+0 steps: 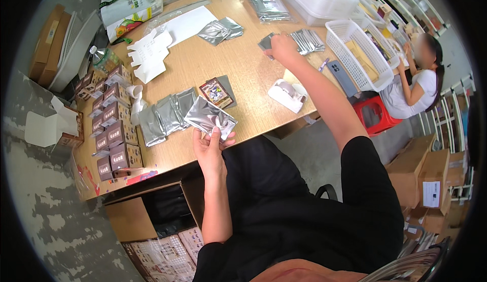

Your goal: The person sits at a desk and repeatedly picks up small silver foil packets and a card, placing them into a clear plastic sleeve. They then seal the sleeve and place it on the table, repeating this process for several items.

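My left hand (210, 149) pinches a shiny silver foil packet (211, 116) above the table's front edge, thumb on top. Just behind that packet lies an illustrated card (217, 92), partly over a plain grey card or sleeve (229, 88). A row of overlapping silver packets (165, 114) spreads to the left. At the far right of the table, my right hand (284, 48) is down at a dark grey flat piece (265, 44). Its fingertips are partly hidden, so a grip cannot be made out. Beside it lies a fanned row of silver-edged packets (308, 41).
Small brown boxes (116, 130) stand stacked at left. A tape dispenser (288, 95), a phone (341, 77) and a white basket (359, 55) lie rightward. More foil packets (220, 30) and an unfolded white carton (150, 55) are farther back. A person (414, 80) sits at right.
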`<state>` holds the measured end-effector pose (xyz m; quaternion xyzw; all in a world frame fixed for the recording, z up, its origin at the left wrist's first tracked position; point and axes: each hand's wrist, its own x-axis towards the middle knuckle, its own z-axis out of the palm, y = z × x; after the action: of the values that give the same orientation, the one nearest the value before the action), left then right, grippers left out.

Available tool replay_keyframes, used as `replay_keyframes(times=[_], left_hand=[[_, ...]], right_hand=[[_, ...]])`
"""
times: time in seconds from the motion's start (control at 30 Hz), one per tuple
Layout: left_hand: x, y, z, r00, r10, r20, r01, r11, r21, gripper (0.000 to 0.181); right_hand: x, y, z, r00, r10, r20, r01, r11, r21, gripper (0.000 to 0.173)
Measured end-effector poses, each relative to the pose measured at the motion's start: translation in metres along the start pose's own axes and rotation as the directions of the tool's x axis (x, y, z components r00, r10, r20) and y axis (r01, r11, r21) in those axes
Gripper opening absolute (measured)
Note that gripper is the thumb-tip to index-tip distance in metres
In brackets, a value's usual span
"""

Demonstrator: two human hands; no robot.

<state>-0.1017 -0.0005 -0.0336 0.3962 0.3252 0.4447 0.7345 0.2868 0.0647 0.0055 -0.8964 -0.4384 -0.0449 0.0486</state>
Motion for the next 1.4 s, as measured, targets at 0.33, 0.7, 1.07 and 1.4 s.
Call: replay_keyframes(times=[0.33,0.7,1.07,1.4], left_hand=[[0.002,0.002,0.008,0.997,-0.063,0.055,0.061,0.997,0.042,0.035],[-0.008,-0.009,0.025,0.972,-0.074,0.224,0.088,0.995,-0.054,0.039],[-0.024,-0.03,0.016,0.954,-0.147,0.262,0.167,0.984,-0.055,0.043],[-0.031,-0.032,0.021,0.985,-0.064,0.161,0.076,0.995,-0.069,0.03]], right_hand=[[-0.008,0.017,-0.001,0.992,-0.123,0.026,0.113,0.96,0.255,0.047],[-0.227,-0.086,-0.008,0.995,-0.094,-0.042,0.071,0.334,0.94,0.026],[-0.258,-0.091,0.0,0.998,-0.046,0.031,-0.016,0.301,0.953,0.04],[-0.277,-0.083,0.007,0.996,-0.069,0.053,-0.037,0.219,0.975,0.029]])
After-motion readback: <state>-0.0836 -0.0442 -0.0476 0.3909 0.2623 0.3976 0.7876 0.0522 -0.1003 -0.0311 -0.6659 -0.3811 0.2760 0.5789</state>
